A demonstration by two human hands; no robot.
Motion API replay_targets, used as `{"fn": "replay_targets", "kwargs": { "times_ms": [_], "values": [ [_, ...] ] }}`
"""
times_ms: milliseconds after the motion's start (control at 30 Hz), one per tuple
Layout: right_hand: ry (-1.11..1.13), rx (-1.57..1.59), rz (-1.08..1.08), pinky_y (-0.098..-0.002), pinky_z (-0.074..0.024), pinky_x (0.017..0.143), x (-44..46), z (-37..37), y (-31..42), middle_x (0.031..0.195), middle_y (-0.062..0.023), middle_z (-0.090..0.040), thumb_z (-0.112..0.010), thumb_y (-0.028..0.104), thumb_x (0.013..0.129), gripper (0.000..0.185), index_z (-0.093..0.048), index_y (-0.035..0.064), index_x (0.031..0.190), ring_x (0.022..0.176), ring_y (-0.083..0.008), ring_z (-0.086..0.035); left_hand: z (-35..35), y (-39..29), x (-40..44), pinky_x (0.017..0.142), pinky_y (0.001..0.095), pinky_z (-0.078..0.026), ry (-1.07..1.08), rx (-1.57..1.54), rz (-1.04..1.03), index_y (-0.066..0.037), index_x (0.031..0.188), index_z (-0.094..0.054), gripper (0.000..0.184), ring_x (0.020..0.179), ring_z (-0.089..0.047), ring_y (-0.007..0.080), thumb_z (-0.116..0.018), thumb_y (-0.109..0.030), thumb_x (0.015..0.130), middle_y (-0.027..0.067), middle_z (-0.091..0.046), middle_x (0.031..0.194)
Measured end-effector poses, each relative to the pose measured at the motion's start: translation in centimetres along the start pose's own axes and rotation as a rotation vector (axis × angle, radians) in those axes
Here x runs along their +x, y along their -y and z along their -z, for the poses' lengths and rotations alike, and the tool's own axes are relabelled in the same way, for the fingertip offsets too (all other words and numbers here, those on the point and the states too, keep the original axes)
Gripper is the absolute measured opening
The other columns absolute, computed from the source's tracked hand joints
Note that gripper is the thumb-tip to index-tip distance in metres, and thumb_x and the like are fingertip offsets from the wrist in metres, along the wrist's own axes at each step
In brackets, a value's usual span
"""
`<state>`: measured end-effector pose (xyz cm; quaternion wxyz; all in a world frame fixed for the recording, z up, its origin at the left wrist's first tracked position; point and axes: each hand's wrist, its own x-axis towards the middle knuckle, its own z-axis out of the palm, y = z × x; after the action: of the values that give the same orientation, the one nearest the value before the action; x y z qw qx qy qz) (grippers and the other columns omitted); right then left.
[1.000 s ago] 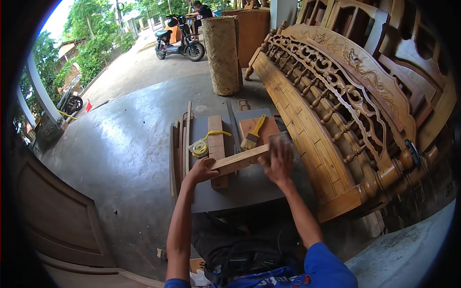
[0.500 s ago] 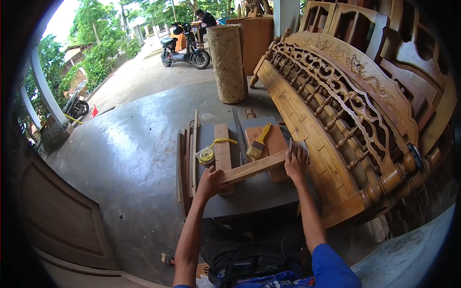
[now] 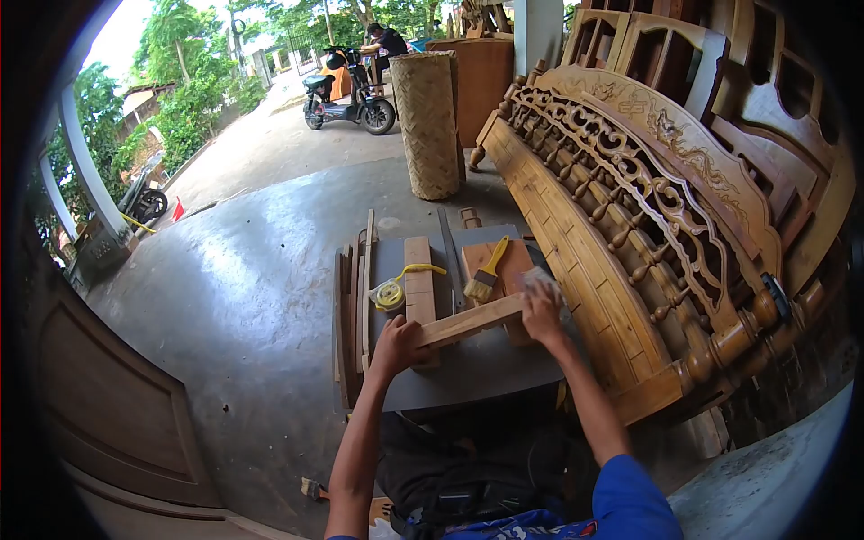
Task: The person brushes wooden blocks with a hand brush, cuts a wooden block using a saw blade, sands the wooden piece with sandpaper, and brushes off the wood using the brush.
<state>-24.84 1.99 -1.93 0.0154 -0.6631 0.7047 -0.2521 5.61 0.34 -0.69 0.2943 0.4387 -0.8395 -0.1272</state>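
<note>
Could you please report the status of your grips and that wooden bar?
Left grip closed on wooden bar, left end. Right grip at bar's right end, blurred pale piece there. Yellow-handled brush and tape measure just beyond bar.

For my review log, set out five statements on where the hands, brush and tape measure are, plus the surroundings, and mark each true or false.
1. The left hand and right hand are at opposite ends of a wooden bar. True.
2. In the picture, the tape measure is left of the yellow-handled brush. True.
3. The right hand holds the yellow-handled brush. False: the brush lies on a reddish wooden block.
4. A woven roll stands upright beyond the grey tabletop. True.
5. The tape measure lies on the floor. False: it is on the grey tabletop.
</note>
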Motion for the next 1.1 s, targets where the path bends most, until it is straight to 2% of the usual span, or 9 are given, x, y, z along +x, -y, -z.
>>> {"fn": "replay_targets", "kwargs": {
  "times_ms": [67,200,400,467,633,767,867,933,1100],
  "values": [
    [-0.155,0.068,-0.092,-0.0510,-0.0160,0.105,1.0,-0.3,-1.0,0.133,-0.0201,-0.037,-0.035,0.031,0.091,0.041,-0.047,0.0173,0.128,0.124,-0.0421,-0.031,-0.2,0.2,0.1,0.074,0.0404,-0.045,0.005,0.012,0.005,-0.004,0.082,-0.058,0.038,0.081,-0.051,0.0322,-0.074,-0.023,0.053,0.0127,-0.050,0.082],
    [0.084,0.076,0.141,-0.0479,-0.0275,0.099,-1.1,2.6,3.5,0.119,-0.0180,-0.052,-0.036,0.032,0.093,0.045,-0.046,0.0019,0.125,0.113,-0.0342,-0.045,0.4,-0.1,0.1,0.075,0.0401,-0.045,0.083,0.059,0.055,-0.006,0.087,-0.059,0.041,0.083,-0.053,0.0314,-0.074,-0.025,0.054,0.0113,-0.052,0.085],
    [0.336,2.102,-0.239,-0.0334,-0.0482,0.083,-3.1,3.0,7.1,0.109,-0.0101,-0.059,-0.040,0.034,0.094,0.041,-0.048,0.0034,0.120,0.103,-0.0189,-0.057,2.9,-4.2,-0.4,0.091,0.0418,-0.037,0.033,0.207,-0.066,-0.008,0.124,-0.044,0.075,0.112,-0.043,0.0350,-0.074,-0.035,0.061,0.0156,-0.046,0.119],
    [0.399,2.507,-0.318,-0.0354,-0.0475,0.088,-5.1,2.8,8.8,0.110,-0.0094,-0.057,-0.040,0.035,0.094,0.040,-0.046,0.0049,0.121,0.102,-0.0176,-0.056,3.9,-7.2,-1.6,0.099,0.0407,-0.029,0.188,-0.292,-0.092,-0.004,0.131,-0.035,0.084,0.123,-0.032,0.0335,-0.073,-0.040,0.065,0.0168,-0.036,0.131],
    [0.379,2.052,-0.392,-0.0361,-0.0463,0.089,-11.4,-2.1,11.8,0.113,-0.0096,-0.055,-0.045,0.030,0.092,0.039,-0.046,0.0048,0.120,0.104,-0.0187,-0.055,0.3,-10.7,-4.6,0.103,0.0414,-0.025,0.146,-0.617,-0.022,0.000,0.133,-0.029,0.087,0.128,-0.026,0.0373,-0.070,-0.044,0.070,0.0231,-0.031,0.134],
    [0.675,2.293,-0.477,-0.0348,-0.0443,0.089,-12.1,-1.7,11.1,0.119,-0.0125,-0.051,-0.056,0.022,0.087,0.040,-0.045,0.0076,0.122,0.107,-0.0198,-0.053,-1.6,-12.8,-5.1,0.104,0.0382,-0.025,-0.229,-0.775,0.221,0.002,0.134,-0.026,0.071,0.129,-0.025,0.0343,-0.059,-0.028,0.079,0.0221,-0.027,0.136],
    [0.756,0.876,-0.045,-0.0371,-0.0369,0.098,-8.9,2.5,9.1,0.123,-0.0128,-0.046,-0.061,0.035,0.082,0.057,-0.039,0.0102,0.128,0.116,-0.0211,-0.045,0.1,-12.6,-5.1,0.104,0.0340,-0.026,-0.482,-0.653,0.226,0.004,0.133,-0.027,0.049,0.129,-0.028,0.0303,-0.042,0.001,0.086,0.0194,-0.027,0.138],
    [0.260,-0.014,0.462,-0.0418,-0.0339,0.099,-7.3,4.5,7.4,0.131,-0.0161,-0.036,-0.068,0.031,0.076,0.059,-0.042,0.0136,0.126,0.123,-0.0304,-0.035,1.7,-9.9,-5.2,0.104,0.0370,-0.026,-0.434,-0.442,0.219,0.003,0.131,-0.032,0.048,0.127,-0.032,0.0348,-0.042,0.002,0.084,0.0235,-0.036,0.133],
    [0.088,-0.173,0.325,-0.0485,-0.0212,0.103,0.0,4.8,2.8,0.127,-0.0133,-0.035,-0.077,0.042,0.059,0.078,-0.042,0.0158,0.124,0.122,-0.0315,-0.032,2.5,-6.3,-2.9,0.104,0.0422,-0.027,-0.068,0.052,0.277,0.004,0.133,-0.028,0.055,0.125,-0.033,0.0389,-0.046,-0.018,0.086,0.0284,-0.038,0.130]
  ]
}}
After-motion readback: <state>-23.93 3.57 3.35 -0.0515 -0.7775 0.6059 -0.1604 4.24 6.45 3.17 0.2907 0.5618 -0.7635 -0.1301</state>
